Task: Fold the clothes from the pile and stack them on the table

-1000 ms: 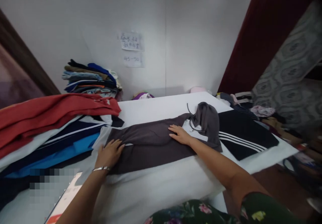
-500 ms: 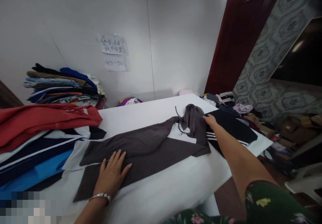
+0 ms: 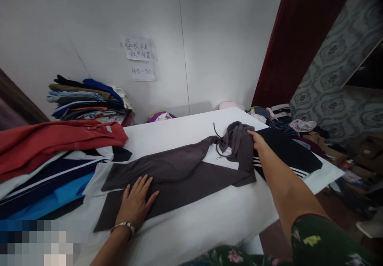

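A dark grey hooded sweatshirt [image 3: 191, 178] lies stretched across the white table, a white patch and black drawstring at its neck. Its hood [image 3: 235, 138] is bunched at the right end. My left hand [image 3: 136, 202], a silver bracelet on its wrist, rests flat with fingers spread on the sweatshirt's left part. At the far right edge, beside the hood, my right hand [image 3: 256, 140] has its fingers closed on the fabric; the fingertips are partly hidden. Just beyond it is a black garment with white stripes [image 3: 284, 150].
On the left lie a red garment [image 3: 60, 144], a navy striped garment [image 3: 54, 182] and a tall pile of folded clothes [image 3: 89, 102]. More clothes [image 3: 281, 118] are heaped past the table's [image 3: 167, 134] back right corner. Paper notes [image 3: 142, 58] hang on the wall. Cardboard boxes [image 3: 368, 150] stand at right.
The view has shifted slightly, so the table and clothes sit a little further right. Both hands keep their places on the sweatshirt, which looks almost unchanged.
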### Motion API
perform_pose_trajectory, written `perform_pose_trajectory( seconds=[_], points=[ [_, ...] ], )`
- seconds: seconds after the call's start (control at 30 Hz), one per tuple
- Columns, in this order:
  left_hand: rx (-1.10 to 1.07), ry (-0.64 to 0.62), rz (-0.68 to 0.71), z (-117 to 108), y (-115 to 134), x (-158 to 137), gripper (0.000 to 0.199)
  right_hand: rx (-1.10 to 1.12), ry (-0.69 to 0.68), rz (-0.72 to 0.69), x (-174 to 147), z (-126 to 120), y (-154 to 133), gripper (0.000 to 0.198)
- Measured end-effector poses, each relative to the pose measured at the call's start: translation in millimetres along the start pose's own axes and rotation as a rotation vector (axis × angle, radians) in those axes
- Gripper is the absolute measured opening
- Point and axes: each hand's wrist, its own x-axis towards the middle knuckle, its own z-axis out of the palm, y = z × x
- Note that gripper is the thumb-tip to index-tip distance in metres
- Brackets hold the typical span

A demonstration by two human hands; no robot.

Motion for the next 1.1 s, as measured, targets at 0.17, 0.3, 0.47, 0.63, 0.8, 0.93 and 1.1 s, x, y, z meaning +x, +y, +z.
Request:
perform_pose_trajectory(
  seconds=[0.17,0.3,0.47,0.63,0.8,0.93,1.1],
  points=[
    [0.023,-0.009,0.007,1,0,0,0.061,0.208,0.056,-0.019,-17,-40,4,0.012],
    [0.012,0.001,0.0,1,0,0,0.061,0.32,0.059,-0.042,-29,-54,6,0.015],
    [-0.011,0.013,-0.001,1,0,0,0.06,0.381,0.08,0.025,-30,-44,-5,0.015],
    [-0.016,0.041,0.013,4,0,0,0.058,0.389,0.15,-0.029,-34,-31,-27,0.016],
    [-0.046,0.068,0.013,6,0,-1,0.057,0.258,-0.072,-0.342,-69,11,-57,0.028],
    [-0.062,0.062,0.007,3,2,-1,0.057,-0.246,-0.51,-0.677,-134,71,-52,0.03],
    [-0.079,0.042,-0.004,1,5,-3,0.057,-0.939,-1.182,-0.875,-219,128,10,0.069]
  ],
)
